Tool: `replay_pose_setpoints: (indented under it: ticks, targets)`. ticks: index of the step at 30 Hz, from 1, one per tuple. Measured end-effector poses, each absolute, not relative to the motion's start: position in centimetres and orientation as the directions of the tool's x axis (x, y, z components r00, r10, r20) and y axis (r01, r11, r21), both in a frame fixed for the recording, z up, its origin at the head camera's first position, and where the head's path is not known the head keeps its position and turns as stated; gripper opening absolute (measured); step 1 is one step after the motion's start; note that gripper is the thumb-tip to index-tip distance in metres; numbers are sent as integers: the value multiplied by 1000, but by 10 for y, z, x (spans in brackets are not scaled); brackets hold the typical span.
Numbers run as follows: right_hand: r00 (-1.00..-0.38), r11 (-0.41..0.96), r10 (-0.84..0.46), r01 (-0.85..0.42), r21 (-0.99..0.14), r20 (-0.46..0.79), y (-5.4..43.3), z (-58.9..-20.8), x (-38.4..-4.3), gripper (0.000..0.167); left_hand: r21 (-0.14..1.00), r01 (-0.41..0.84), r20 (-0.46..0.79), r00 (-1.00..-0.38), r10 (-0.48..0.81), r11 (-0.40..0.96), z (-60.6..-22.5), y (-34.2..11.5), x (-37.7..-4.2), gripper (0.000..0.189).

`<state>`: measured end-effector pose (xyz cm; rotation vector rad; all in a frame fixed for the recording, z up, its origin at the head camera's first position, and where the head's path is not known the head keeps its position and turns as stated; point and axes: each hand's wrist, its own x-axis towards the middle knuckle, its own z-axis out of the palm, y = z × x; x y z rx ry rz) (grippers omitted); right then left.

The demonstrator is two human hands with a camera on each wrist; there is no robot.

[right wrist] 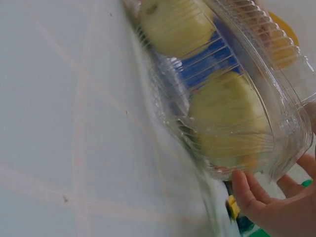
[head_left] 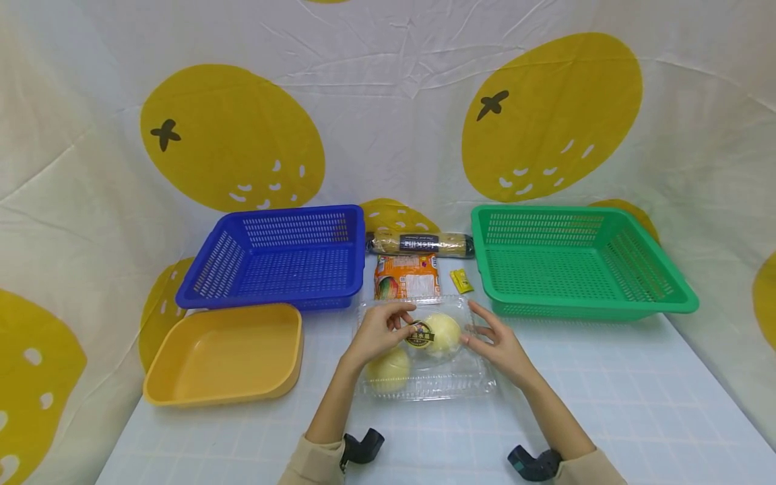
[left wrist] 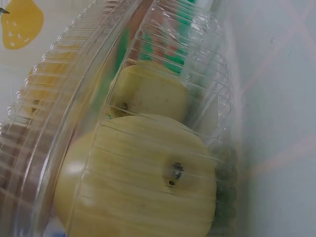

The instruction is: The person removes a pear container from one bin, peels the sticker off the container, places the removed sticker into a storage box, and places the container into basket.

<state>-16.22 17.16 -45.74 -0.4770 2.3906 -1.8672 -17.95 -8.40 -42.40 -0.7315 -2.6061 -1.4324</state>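
A clear plastic clamshell box (head_left: 442,385), ribbed along its sides, lies on the table with two pale yellow round fruits inside. They look like apples, one (head_left: 444,331) toward the back right and one (head_left: 388,372) at the front left. A round black-and-gold label (head_left: 419,335) sits on the lid. My left hand (head_left: 382,330) is over the lid's left half, fingers loosely bent, thumb tip right at the label's edge. My right hand (head_left: 500,343) rests against the box's right side with fingers spread; in the right wrist view its fingertips (right wrist: 241,180) meet the box's corner.
A blue basket (head_left: 273,300) stands at back left, a yellow tub (head_left: 224,397) before it. On the right is a green basket (head_left: 594,310). Between the baskets lie a long noodle pack (head_left: 419,244), an orange packet (head_left: 407,276) and a small yellow sachet (head_left: 461,281).
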Motion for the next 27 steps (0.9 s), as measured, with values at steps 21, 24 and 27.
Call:
replay_pose_setpoints:
  ticks: [21,24,27]
  targets:
    - [-948,203,-289,-197,-959,134,172,-458,-162,69,667,502,372,-865,337,551,-426,-80,-182,6]
    - [-948,199,-289,-195,-960,132,172,-458,-162,69,661,503,381,-864,329,556,-427,-80,-182,7]
    - [-949,198,-288,-194,-961,132,172,-459,-162,69,666,496,375,-868,325,558,-427,-80,-182,6]
